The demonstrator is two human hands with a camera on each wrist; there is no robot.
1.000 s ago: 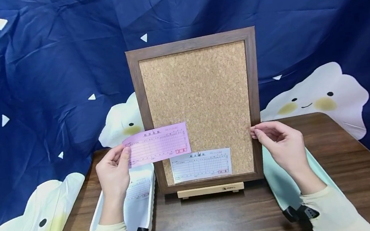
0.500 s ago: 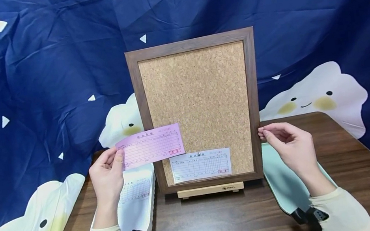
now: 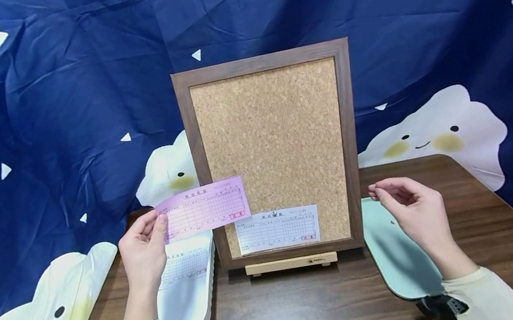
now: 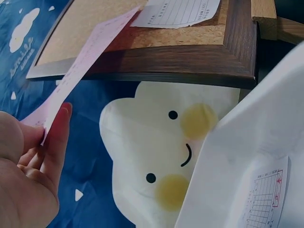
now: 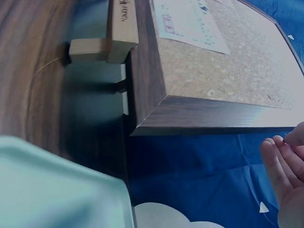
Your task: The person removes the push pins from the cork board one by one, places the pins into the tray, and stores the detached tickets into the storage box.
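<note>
My left hand (image 3: pixel 143 254) pinches the left end of a pink receipt slip (image 3: pixel 206 207). The slip overlaps the lower left of the corkboard (image 3: pixel 271 124) in the head view; edge-on in the left wrist view, the same slip (image 4: pixel 80 66) bends upward. A white receipt slip (image 3: pixel 277 229) is fixed low on the cork by a small shiny pushpin (image 3: pixel 274 214). My right hand (image 3: pixel 415 208) hovers over the green tray (image 3: pixel 396 261), right of the board. Its thumb and fingers pinch a tiny pin-like thing, mostly hidden by the fingertips.
The dark-framed board stands on a wooden stand (image 3: pixel 292 263) on the brown table (image 3: pixel 284 310). At left, a white tray (image 3: pixel 189 297) has another white slip (image 3: pixel 184 266) in it, partly behind my left hand. A blue cloth (image 3: pixel 54 102) hangs behind everything.
My left hand has drawn the pink slip leftward and slightly down, off part of the board. My right hand has moved right, away from the board's edge and over the green tray.
</note>
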